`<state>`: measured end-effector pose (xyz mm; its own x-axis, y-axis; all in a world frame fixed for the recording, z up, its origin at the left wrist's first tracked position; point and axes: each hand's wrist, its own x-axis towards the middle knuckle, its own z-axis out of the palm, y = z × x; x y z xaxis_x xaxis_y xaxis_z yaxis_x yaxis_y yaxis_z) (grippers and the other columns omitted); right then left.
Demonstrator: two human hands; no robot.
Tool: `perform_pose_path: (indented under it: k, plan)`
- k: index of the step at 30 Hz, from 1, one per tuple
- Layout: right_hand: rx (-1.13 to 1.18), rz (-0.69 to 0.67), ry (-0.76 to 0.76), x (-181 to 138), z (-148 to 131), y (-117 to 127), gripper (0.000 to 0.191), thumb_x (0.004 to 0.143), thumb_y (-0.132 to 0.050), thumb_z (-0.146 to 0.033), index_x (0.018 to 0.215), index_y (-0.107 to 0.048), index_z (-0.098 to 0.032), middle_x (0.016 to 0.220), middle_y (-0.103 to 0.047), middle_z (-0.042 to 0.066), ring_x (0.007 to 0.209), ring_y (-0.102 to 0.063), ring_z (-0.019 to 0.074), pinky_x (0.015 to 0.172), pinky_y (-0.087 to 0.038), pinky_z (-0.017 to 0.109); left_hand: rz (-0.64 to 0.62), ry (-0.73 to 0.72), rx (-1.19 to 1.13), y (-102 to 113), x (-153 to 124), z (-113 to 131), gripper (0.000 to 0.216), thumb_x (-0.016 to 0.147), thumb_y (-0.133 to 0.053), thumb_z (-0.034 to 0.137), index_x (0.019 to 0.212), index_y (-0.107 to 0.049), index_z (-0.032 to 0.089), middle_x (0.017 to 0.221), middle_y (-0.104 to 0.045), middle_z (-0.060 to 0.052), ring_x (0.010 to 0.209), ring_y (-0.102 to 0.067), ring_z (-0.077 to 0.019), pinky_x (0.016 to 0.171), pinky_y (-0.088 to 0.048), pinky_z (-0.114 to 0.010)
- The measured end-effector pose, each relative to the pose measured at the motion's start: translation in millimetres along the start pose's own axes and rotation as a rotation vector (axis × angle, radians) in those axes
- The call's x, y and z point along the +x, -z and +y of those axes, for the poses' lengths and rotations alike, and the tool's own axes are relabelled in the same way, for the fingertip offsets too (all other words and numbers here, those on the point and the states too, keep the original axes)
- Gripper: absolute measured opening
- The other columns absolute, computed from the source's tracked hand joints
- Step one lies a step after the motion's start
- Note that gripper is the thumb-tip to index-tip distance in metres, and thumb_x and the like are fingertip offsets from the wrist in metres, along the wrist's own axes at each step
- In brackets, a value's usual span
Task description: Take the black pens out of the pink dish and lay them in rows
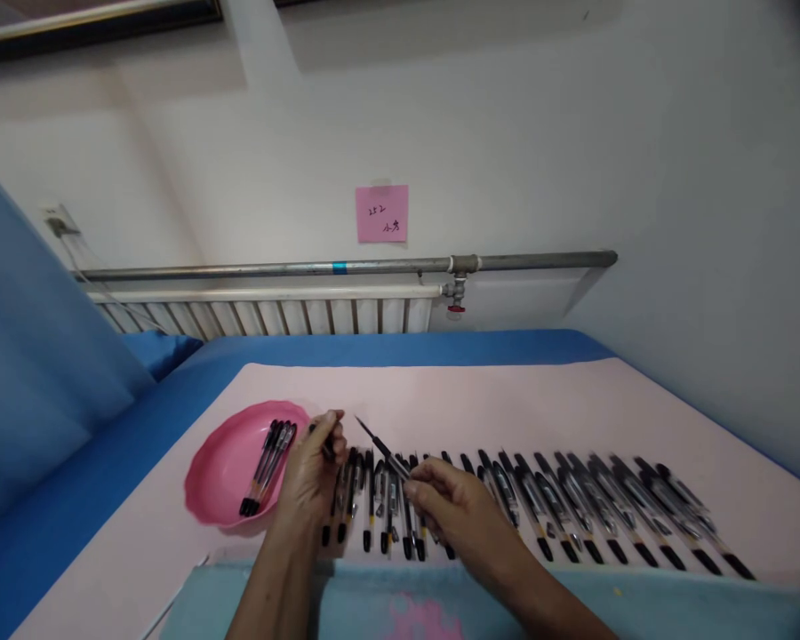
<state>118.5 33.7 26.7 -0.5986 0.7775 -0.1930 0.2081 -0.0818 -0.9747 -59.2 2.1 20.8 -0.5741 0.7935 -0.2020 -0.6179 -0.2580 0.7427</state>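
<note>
My right hand (463, 507) pinches an uncapped pen (390, 458) with a clear barrel and black grip, its thin tip pointing up and left. My left hand (313, 462) is closed, its fingers curled round a small black pen part (328, 443) that is mostly hidden. The two hands are a short way apart, above a long row of pen parts (560, 502) on the pink mat. Among these are clear barrels, black caps and dark-ended refills with amber sections. Just left of my left hand, several assembled black pens (268, 467) lie together in a pink scalloped bowl (204, 471).
The pink mat (427, 391) covers a blue-topped table (400, 348). Light-blue cloth (360, 600) lies along the near edge. Behind are a radiator (307, 316), a metal pipe (253, 270) with a red-handled valve (456, 308), and a pink note (382, 213). A blue curtain (33, 356) hangs left.
</note>
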Motion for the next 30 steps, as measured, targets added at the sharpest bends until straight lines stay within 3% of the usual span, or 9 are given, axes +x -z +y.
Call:
perform_pose_path:
  k: [4, 9, 11, 14, 17, 19, 22, 25, 30]
  plan:
    - [-0.020, 0.002, 0.034, 3.3, 4.3, 3.5, 0.016, 0.078, -0.048, -0.032, 0.070, -0.050, -0.017, 0.057, -0.048, -0.003, 0.046, -0.040, 0.0065, 0.044, -0.030, 0.019, 0.089, -0.010, -0.057, 1.0, -2.0, 10.9, 0.014, 0.062, -0.069, 0.016, 0.070, -0.058, 0.012, 0.070, -0.058, -0.001, 0.051, -0.050, -0.0051, 0.043, -0.040, -0.016]
    - [-0.054, -0.033, 0.031, 2.5, 2.6, 0.6, 0.014, 0.078, -0.048, -0.028, 0.069, -0.050, -0.018, 0.056, -0.048, -0.003, 0.047, -0.041, 0.0070, 0.047, -0.032, 0.020, -0.145, 0.170, 0.119, -9.5, -14.7, -2.7, 0.022, 0.061, -0.072, 0.020, 0.078, -0.063, 0.010, 0.062, -0.053, -0.001, 0.045, -0.044, -0.0045, 0.034, -0.027, -0.015]
    - [-0.102, -0.040, 0.052, 1.6, 0.2, 0.9, 0.015, 0.078, -0.048, -0.028, 0.068, -0.052, -0.018, 0.056, -0.047, -0.003, 0.050, -0.044, 0.0083, 0.050, -0.034, 0.021, -0.161, 0.175, 0.122, -10.6, -15.7, -5.8, 0.021, 0.062, -0.072, 0.020, 0.076, -0.063, 0.008, 0.059, -0.052, -0.001, 0.046, -0.044, -0.0052, 0.035, -0.027, -0.015]
    - [-0.327, 0.012, 0.171, 1.5, -2.1, 9.4, 0.016, 0.077, -0.050, -0.028, 0.068, -0.059, -0.018, 0.066, -0.052, 0.001, 0.063, -0.050, 0.0122, 0.059, -0.038, 0.024, -0.054, 0.073, 0.079, -1.1, -7.9, 2.8, 0.016, 0.063, -0.071, 0.017, 0.073, -0.062, 0.009, 0.059, -0.053, 0.000, 0.048, -0.046, -0.0047, 0.035, -0.028, -0.013]
    - [-0.565, 0.166, 0.287, 4.5, -2.8, 25.3, 0.017, 0.076, -0.052, -0.030, 0.073, -0.066, -0.021, 0.078, -0.056, 0.004, 0.079, -0.053, 0.0167, 0.071, -0.039, 0.028, 0.156, -0.093, -0.037, 16.0, 3.7, 19.2, 0.009, 0.067, -0.066, 0.013, 0.073, -0.059, 0.011, 0.058, -0.052, 0.001, 0.048, -0.046, -0.0038, 0.037, -0.032, -0.011]
    - [-0.578, 0.276, 0.303, 10.2, -4.0, 34.0, 0.019, 0.077, -0.051, -0.033, 0.076, -0.067, -0.021, 0.080, -0.059, 0.004, 0.082, -0.054, 0.0176, 0.075, -0.039, 0.029, 0.264, -0.168, -0.078, 23.6, 7.6, 26.3, 0.006, 0.068, -0.064, 0.011, 0.071, -0.058, 0.011, 0.056, -0.052, 0.001, 0.047, -0.047, -0.0047, 0.038, -0.035, -0.012]
    - [-0.463, 0.334, 0.254, 30.1, -9.2, 35.0, 0.021, 0.077, -0.050, -0.033, 0.080, -0.065, -0.019, 0.082, -0.064, 0.003, 0.080, -0.057, 0.0169, 0.075, -0.041, 0.028, 0.260, -0.166, -0.085, 23.0, 6.1, 27.2, 0.008, 0.066, -0.065, 0.010, 0.070, -0.058, 0.010, 0.055, -0.052, 0.001, 0.046, -0.048, -0.0056, 0.038, -0.035, -0.013]
    - [-0.423, 0.273, 0.199, 64.9, -15.0, 21.5, 0.023, 0.075, -0.050, -0.031, 0.086, -0.065, -0.017, 0.082, -0.066, 0.003, 0.078, -0.058, 0.0160, 0.072, -0.043, 0.027, 0.209, -0.136, -0.096, 16.2, 2.5, 22.6, 0.010, 0.064, -0.065, 0.011, 0.072, -0.059, 0.010, 0.054, -0.053, 0.001, 0.045, -0.047, -0.0050, 0.037, -0.033, -0.013]
    - [-0.642, 0.256, 0.117, 124.7, -7.8, -4.8, 0.023, 0.072, -0.053, -0.024, 0.088, -0.066, -0.016, 0.086, -0.067, 0.005, 0.082, -0.059, 0.0160, 0.072, -0.042, 0.024, 0.228, -0.117, -0.048, 15.6, 3.5, 19.1, 0.015, 0.060, -0.068, 0.013, 0.071, -0.059, 0.010, 0.057, -0.055, 0.000, 0.045, -0.046, -0.0049, 0.036, -0.032, -0.013]
